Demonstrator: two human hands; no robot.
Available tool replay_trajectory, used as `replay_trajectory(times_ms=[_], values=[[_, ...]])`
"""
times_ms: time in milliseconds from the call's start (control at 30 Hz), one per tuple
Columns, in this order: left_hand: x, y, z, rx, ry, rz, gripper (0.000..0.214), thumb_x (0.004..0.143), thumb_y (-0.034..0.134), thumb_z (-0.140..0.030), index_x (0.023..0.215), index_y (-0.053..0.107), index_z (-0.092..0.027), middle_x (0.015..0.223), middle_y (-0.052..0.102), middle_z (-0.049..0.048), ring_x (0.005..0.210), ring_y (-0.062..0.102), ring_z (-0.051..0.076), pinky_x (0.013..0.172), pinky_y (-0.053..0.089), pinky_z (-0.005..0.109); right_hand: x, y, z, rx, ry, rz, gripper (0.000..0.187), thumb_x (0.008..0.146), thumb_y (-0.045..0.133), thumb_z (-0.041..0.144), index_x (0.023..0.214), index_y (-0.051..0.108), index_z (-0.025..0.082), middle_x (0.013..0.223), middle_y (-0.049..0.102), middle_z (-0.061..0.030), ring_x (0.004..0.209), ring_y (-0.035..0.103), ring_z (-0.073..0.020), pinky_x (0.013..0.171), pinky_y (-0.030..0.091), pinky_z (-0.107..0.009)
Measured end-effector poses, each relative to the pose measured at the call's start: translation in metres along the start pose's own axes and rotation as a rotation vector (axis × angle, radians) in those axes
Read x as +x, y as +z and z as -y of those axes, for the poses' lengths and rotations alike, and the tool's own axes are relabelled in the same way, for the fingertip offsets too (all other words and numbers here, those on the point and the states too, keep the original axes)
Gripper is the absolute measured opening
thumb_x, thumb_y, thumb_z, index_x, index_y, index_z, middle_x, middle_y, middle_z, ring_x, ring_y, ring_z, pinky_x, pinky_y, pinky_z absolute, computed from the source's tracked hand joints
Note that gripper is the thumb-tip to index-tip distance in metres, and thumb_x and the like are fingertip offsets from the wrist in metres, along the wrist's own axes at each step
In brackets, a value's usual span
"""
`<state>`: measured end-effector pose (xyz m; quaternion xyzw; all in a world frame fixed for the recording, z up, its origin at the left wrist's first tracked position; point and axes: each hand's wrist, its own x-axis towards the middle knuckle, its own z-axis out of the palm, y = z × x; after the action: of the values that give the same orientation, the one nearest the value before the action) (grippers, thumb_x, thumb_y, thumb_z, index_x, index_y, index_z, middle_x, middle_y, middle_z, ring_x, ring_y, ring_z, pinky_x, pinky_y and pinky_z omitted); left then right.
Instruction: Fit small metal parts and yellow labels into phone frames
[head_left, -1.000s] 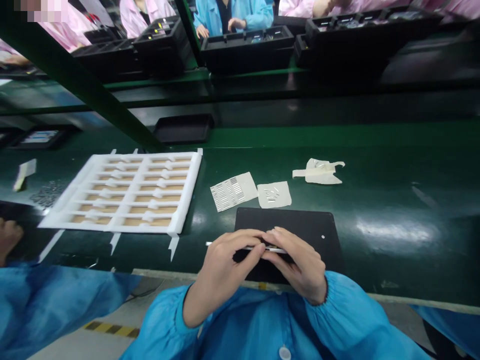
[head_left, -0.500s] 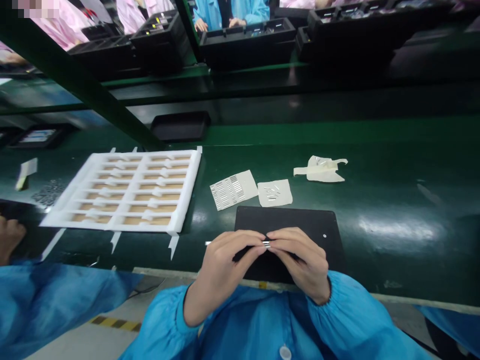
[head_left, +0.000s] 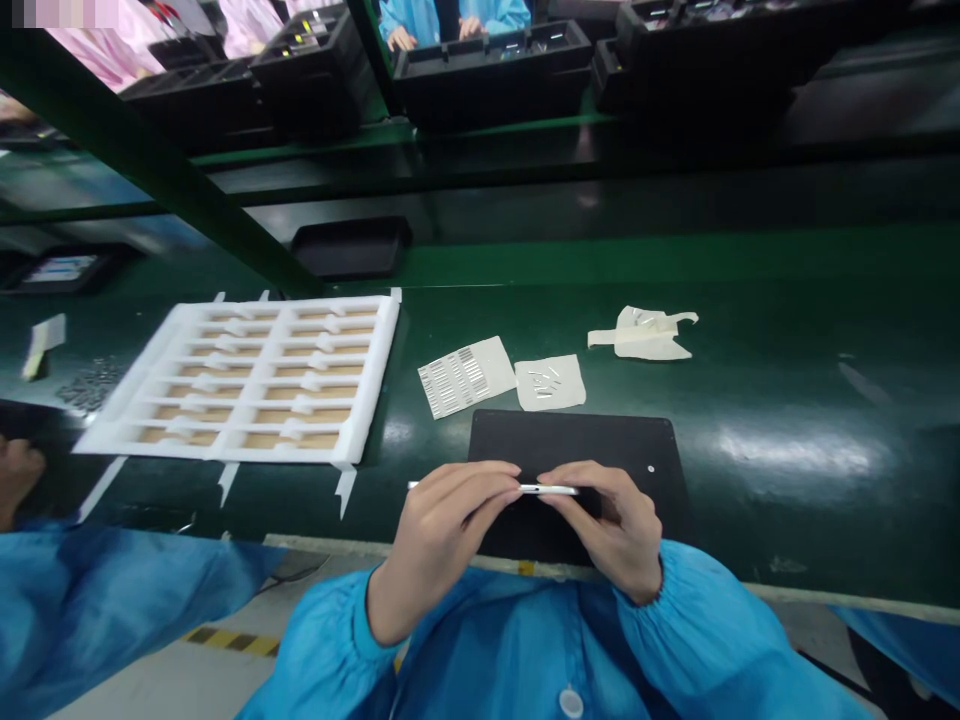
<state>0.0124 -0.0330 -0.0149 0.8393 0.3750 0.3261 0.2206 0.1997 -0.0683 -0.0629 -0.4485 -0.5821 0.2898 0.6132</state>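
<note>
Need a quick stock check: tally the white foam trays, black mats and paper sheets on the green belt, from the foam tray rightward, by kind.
White foam tray: 1
Black mat: 1
Paper sheets: 3
Total: 5

Conveyor belt [head_left: 780, 520], black mat [head_left: 570, 440], foam tray [head_left: 373, 380]

Blue smock [head_left: 517, 650], elastic cuffs [head_left: 675, 585], white button [head_left: 571, 702], bare left hand [head_left: 442, 535], bare right hand [head_left: 615, 525]
</note>
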Motion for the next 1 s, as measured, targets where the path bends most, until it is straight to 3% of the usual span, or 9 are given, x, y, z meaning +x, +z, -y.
replay_trajectory(times_ms=[267, 533, 667, 833, 1000], values=[[0.000, 0.003, 0.001, 0.000, 0.021, 0.019, 0.013, 0.090, 0.064, -0.011, 0.099, 0.068, -0.018, 0.102, 0.075, 0.0043, 0.093, 0.072, 0.017, 0.080, 0.056, 0.029, 0.004, -0.003, 0.002, 0.004, -0.143, 0.027, 0.023, 0.081, 0.068, 0.000, 0.094, 0.067, 0.019, 0.087, 0.075, -0.0070, 0.080, 0.073, -0.0193, 0.068, 0.063, -0.032], [0.002, 0.003, 0.001, 0.020, 0.064, 0.038, 0.010, 0.093, 0.062, -0.016, 0.100, 0.068, -0.020, 0.101, 0.076, 0.0028, 0.090, 0.073, 0.017, 0.078, 0.056, 0.029, 0.000, -0.015, -0.001, -0.346, -0.355, 0.214, 0.035, 0.091, 0.056, 0.007, 0.121, 0.067, 0.021, 0.100, 0.075, -0.0101, 0.090, 0.072, -0.0207, 0.071, 0.062, -0.032], [-0.006, 0.002, 0.008, 0.059, 0.148, 0.029, 0.020, 0.091, 0.062, -0.011, 0.109, 0.067, -0.019, 0.107, 0.075, 0.0054, 0.096, 0.072, 0.018, 0.081, 0.057, 0.031, -0.002, -0.019, -0.003, -0.437, -0.441, 0.268, 0.038, 0.092, 0.054, 0.006, 0.127, 0.063, 0.018, 0.103, 0.075, -0.0136, 0.095, 0.072, -0.0234, 0.073, 0.062, -0.034], [-0.014, -0.002, 0.013, 0.184, 0.266, 0.045, 0.030, 0.093, 0.053, -0.006, 0.119, 0.065, -0.018, 0.118, 0.071, 0.0108, 0.105, 0.069, 0.020, 0.088, 0.057, 0.035, -0.004, -0.019, -0.006, -0.448, -0.426, 0.291, 0.039, 0.093, 0.050, 0.008, 0.129, 0.061, 0.019, 0.102, 0.074, -0.0130, 0.094, 0.072, -0.0232, 0.071, 0.061, -0.034], [-0.011, -0.005, 0.012, 0.222, 0.324, 0.110, 0.031, 0.097, 0.046, -0.007, 0.122, 0.062, -0.016, 0.120, 0.071, 0.0095, 0.108, 0.069, 0.020, 0.086, 0.057, 0.033, -0.006, -0.015, -0.005, -0.358, -0.329, 0.278, 0.037, 0.092, 0.052, 0.006, 0.123, 0.065, 0.021, 0.100, 0.074, -0.0108, 0.092, 0.071, -0.0216, 0.073, 0.061, -0.034]])
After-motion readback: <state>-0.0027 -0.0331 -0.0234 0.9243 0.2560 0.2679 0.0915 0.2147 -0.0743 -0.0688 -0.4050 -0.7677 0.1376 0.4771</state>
